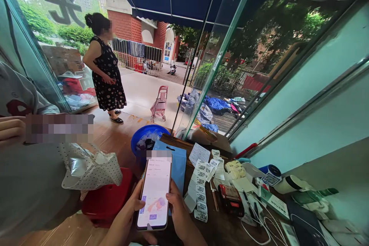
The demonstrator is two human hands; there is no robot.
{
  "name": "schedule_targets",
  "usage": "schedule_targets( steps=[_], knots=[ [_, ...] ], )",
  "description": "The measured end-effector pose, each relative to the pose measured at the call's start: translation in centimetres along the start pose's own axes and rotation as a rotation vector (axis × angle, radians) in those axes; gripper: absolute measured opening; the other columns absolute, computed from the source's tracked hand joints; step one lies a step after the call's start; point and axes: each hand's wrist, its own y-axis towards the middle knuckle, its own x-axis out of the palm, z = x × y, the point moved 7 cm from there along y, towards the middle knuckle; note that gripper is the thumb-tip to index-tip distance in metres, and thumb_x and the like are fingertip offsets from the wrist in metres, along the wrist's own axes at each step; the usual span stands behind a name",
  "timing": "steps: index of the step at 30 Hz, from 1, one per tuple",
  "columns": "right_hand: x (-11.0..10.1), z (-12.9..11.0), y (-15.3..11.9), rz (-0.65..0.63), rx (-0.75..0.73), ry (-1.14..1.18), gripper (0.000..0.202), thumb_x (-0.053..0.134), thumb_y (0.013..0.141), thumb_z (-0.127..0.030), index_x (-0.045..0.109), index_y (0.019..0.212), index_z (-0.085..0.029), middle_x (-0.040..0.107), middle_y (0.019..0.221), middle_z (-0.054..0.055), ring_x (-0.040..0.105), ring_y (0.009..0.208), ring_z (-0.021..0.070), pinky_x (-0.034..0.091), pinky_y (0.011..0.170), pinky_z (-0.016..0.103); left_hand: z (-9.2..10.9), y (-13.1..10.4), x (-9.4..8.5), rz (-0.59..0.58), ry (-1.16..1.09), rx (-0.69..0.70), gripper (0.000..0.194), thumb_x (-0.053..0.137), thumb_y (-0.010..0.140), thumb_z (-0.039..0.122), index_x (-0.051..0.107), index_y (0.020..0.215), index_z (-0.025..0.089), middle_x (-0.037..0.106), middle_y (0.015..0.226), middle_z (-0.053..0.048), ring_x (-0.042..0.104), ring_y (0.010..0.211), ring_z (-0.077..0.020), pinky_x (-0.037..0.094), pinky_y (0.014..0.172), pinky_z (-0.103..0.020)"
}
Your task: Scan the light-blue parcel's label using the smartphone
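A smartphone [155, 194] with a lit, pale screen stands upright at the bottom centre, above the table's left edge. My left hand [133, 203] is closed round its left side, the thumb at the screen's edge. From the right, my right hand [178, 204] grips the other side, its thumb lying by the lower screen edge. The fingers behind the phone are mostly hidden. Just beyond it lies a light blue bag [179, 163], partly covered by the phone. Close to my right hand, a strip of numbered labels [201, 188] runs along the dark table.
A red device [230, 200], pens, white cables [266, 225] and a blue can [270, 174] crowd the table's right. A blue bin [137, 138] and red stool [106, 203] stand left. Someone with a dotted bag [92, 173] is close by; another person [105, 69] stands outside near a pink trolley [160, 105].
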Motion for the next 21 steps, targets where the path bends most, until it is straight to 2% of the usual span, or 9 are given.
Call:
schedule_targets(
  steps=[4,6,8,11,13,16,21],
  knots=[
    [-0.1,-0.2,-0.1,0.019,0.026,-0.037,0.053,0.045,0.080,-0.042,0.052,0.128,-0.022,0.062,0.118,0.007,0.052,0.108,0.0288,0.042,0.091,0.041,0.6,-0.6,1.6,-0.001,-0.020,-0.043,0.081,0.070,0.038,0.020,0.059,0.119,0.022,0.069,0.110,-0.011,0.035,0.131,-0.0453,0.042,0.100,-0.056],
    [0.3,-0.6,-0.1,-0.014,0.017,0.023,0.057,0.046,0.076,-0.042,0.051,0.128,-0.021,0.063,0.117,0.007,0.053,0.110,0.0304,0.043,0.092,0.043,1.4,-1.7,2.6,-0.018,-0.034,-0.056,0.077,0.071,0.045,0.025,0.058,0.121,0.024,0.067,0.117,-0.009,0.037,0.131,-0.0421,0.042,0.101,-0.052],
    [0.5,-0.9,-0.3,-0.042,0.015,0.047,0.061,0.048,0.070,-0.035,0.049,0.130,-0.021,0.061,0.120,0.006,0.051,0.114,0.0302,0.041,0.096,0.044,2.2,-3.2,3.4,-0.024,-0.056,-0.066,0.073,0.070,0.053,0.029,0.056,0.125,0.025,0.064,0.123,-0.007,0.042,0.128,-0.0399,0.044,0.100,-0.050],
    [0.6,-0.9,-0.6,-0.075,0.022,-0.017,0.072,0.053,0.064,-0.023,0.042,0.135,-0.022,0.056,0.130,0.005,0.047,0.120,0.0286,0.038,0.101,0.043,2.8,-4.8,4.2,0.002,-0.068,-0.106,0.077,0.068,0.062,0.032,0.045,0.136,0.028,0.063,0.125,-0.007,0.051,0.120,-0.0380,0.050,0.093,-0.048],
    [0.5,-0.7,-0.8,-0.092,0.009,-0.068,0.078,0.057,0.063,-0.020,0.037,0.139,-0.023,0.052,0.134,0.006,0.046,0.122,0.0284,0.040,0.100,0.043,2.8,-5.3,4.5,0.017,-0.074,-0.140,0.081,0.065,0.066,0.032,0.035,0.142,0.030,0.063,0.125,-0.007,0.056,0.114,-0.0368,0.053,0.086,-0.047],
    [0.5,-0.6,-1.0,-0.097,-0.013,-0.126,0.082,0.063,0.066,-0.022,0.032,0.141,-0.023,0.051,0.136,0.008,0.047,0.121,0.0281,0.043,0.096,0.041,2.8,-5.5,4.9,0.031,-0.105,-0.164,0.086,0.062,0.067,0.030,0.025,0.145,0.031,0.062,0.126,-0.005,0.055,0.116,-0.0346,0.054,0.083,-0.042],
    [1.1,-1.2,-0.8,-0.132,-0.037,-0.151,0.078,0.066,0.069,-0.031,0.033,0.139,-0.023,0.055,0.131,0.009,0.052,0.114,0.0284,0.047,0.092,0.041,3.1,-5.5,5.4,0.052,-0.145,-0.152,0.086,0.056,0.067,0.027,0.021,0.145,0.029,0.061,0.128,-0.001,0.047,0.124,-0.0287,0.050,0.089,-0.037]
  ],
)
